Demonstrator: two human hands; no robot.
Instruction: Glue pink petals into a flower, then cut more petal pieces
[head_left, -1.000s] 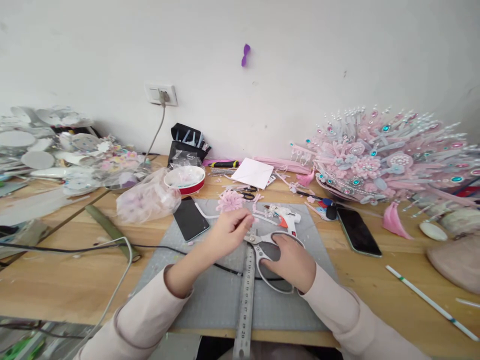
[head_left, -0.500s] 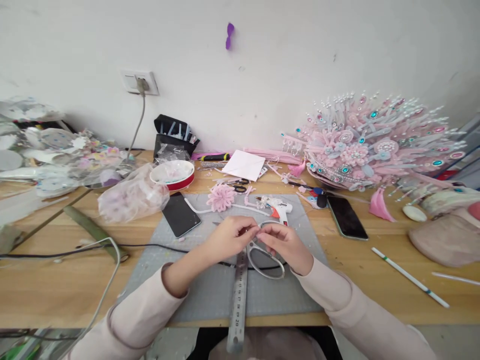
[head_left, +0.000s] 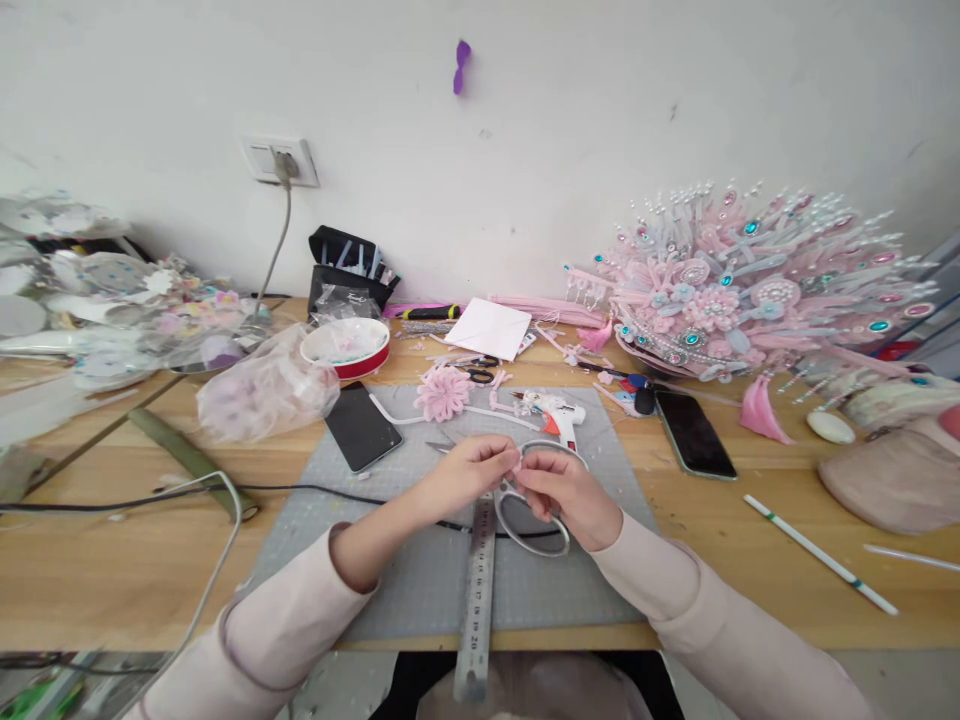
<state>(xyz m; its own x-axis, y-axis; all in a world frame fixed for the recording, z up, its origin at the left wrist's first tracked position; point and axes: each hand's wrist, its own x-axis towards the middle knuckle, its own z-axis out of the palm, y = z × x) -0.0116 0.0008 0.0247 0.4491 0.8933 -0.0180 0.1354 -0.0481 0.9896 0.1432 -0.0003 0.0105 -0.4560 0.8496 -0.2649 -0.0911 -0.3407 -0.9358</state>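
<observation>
Over the grey cutting mat (head_left: 420, 590) my left hand (head_left: 465, 472) and my right hand (head_left: 566, 492) meet fingertip to fingertip, both pinched on a tiny pink piece (head_left: 516, 464). Beneath them lie large silver scissors (head_left: 532, 520) and a steel ruler (head_left: 477, 590) that runs toward me. A pink fabric flower (head_left: 442, 392) and a white glue gun (head_left: 559, 410) rest just beyond my hands.
A black phone (head_left: 360, 427) lies at the mat's left corner, another phone (head_left: 694, 432) to the right. A large pink beaded headdress (head_left: 742, 290) fills the back right. A plastic bag (head_left: 262, 395), a red-rimmed bowl (head_left: 346, 348) and cables (head_left: 150, 495) sit left.
My right hand left the scissors' handles and rose to meet the left hand; both now pinch the small pink piece. The view shifted slightly.
</observation>
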